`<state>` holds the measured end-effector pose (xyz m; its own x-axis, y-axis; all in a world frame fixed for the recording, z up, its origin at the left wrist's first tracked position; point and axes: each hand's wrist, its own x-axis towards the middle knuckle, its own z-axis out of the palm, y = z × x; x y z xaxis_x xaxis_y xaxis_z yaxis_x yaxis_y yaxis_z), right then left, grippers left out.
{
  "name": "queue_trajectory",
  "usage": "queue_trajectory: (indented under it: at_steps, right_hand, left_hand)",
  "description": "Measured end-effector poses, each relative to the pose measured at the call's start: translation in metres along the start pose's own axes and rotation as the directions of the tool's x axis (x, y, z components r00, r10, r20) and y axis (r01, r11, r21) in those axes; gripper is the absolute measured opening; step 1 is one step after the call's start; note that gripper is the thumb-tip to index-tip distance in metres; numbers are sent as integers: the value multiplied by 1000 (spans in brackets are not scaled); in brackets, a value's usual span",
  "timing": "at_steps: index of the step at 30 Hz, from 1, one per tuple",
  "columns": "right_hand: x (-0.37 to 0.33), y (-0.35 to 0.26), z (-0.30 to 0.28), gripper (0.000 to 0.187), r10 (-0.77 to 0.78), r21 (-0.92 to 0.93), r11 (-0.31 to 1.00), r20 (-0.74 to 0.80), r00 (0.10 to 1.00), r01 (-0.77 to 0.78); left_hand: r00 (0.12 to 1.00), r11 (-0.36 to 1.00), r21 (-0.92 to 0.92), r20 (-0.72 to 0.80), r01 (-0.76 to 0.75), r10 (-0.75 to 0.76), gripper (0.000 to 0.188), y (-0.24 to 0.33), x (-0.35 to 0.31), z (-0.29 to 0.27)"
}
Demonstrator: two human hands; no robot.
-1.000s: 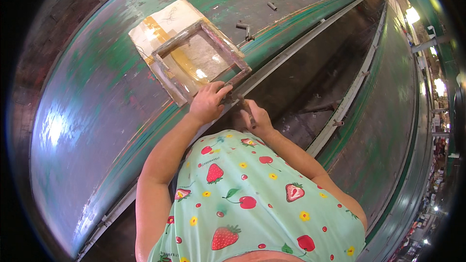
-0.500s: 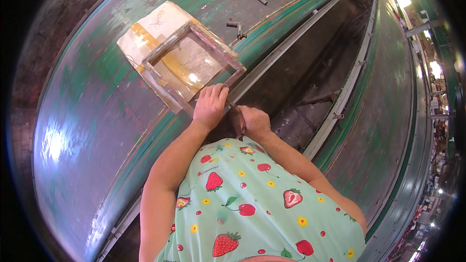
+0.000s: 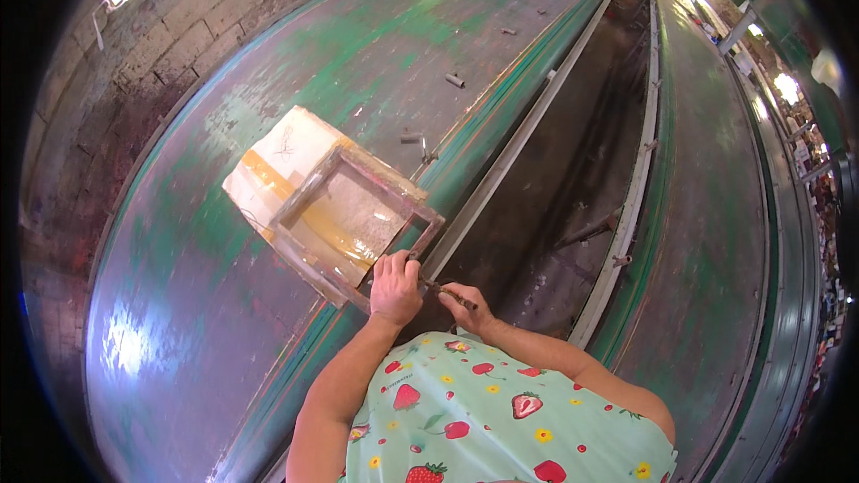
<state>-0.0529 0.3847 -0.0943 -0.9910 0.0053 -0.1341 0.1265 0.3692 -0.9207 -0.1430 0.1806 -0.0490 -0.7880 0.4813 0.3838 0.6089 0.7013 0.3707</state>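
Note:
A worn wooden frame lies tilted on the long table in front of me. Under and behind it is a white panel crossed by shiny brown tape. My left hand is closed over the frame's near corner, fingers curled on the bar, thumb side hidden. Just right of it, my right hand grips a thin dark rod-like tool. The tool's far end reaches toward the frame corner beside my left fingers; whether it touches cannot be made out.
The long table has green and grey worn paint. Small metal pieces sit beyond the frame. A dark gap with metal rails separates it from a second long table. A block wall stands at the left.
The view has shifted, so the frame and hands sit lower in the picture. My right hand has turned, and the rod-like tool now shows across its fingers. My left hand stays on the frame.

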Motion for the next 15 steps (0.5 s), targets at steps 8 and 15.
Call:
queue_trajectory:
  at_steps: [8, 15]
  right_hand:
    - [9, 16, -2, 37, 270, 689, 178, 652, 708, -703]
    - [-6, 11, -1, 35, 350, 772, 194, 522, 778, -605]
  left_hand:
    - [1000, 1000, 31, 7, 6, -6, 37, 2, -2, 1]
    - [999, 1000, 7, -32, -6, 6, 44, 2, -3, -3]
